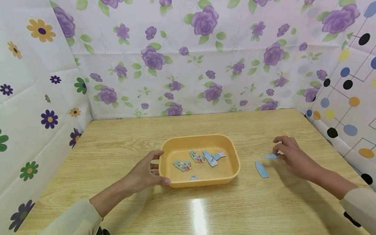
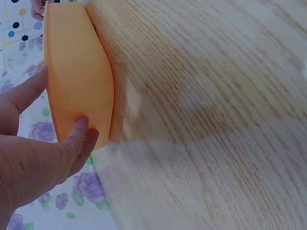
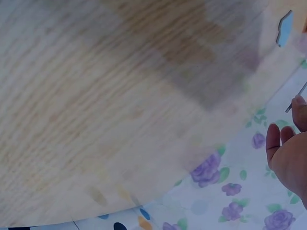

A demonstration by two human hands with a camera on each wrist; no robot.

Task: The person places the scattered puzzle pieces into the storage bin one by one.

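Note:
My left hand (image 1: 144, 173) holds the left end of a yellow-orange plastic tray (image 1: 199, 183), thumb at the near corner and fingers along the side. In the left wrist view the fingertips rest against the tray's outer wall (image 2: 79, 67). Inside lie several flat cut-out pieces, among them a colourful patterned piece (image 1: 182, 165) and a blue and white piece (image 1: 210, 158). Right of the tray, my right hand (image 1: 293, 158) pinches a light blue flat piece (image 1: 271, 156), seen edge-on (image 3: 289, 108) in the right wrist view. A pointed blue piece (image 1: 261, 169) lies on the table nearby.
A wood-grain table (image 1: 123, 137) carries everything. Behind it hangs a white cloth with purple flowers (image 1: 205, 65). Patterned cloths also stand at the left (image 1: 35, 98) and right (image 1: 352, 85) sides.

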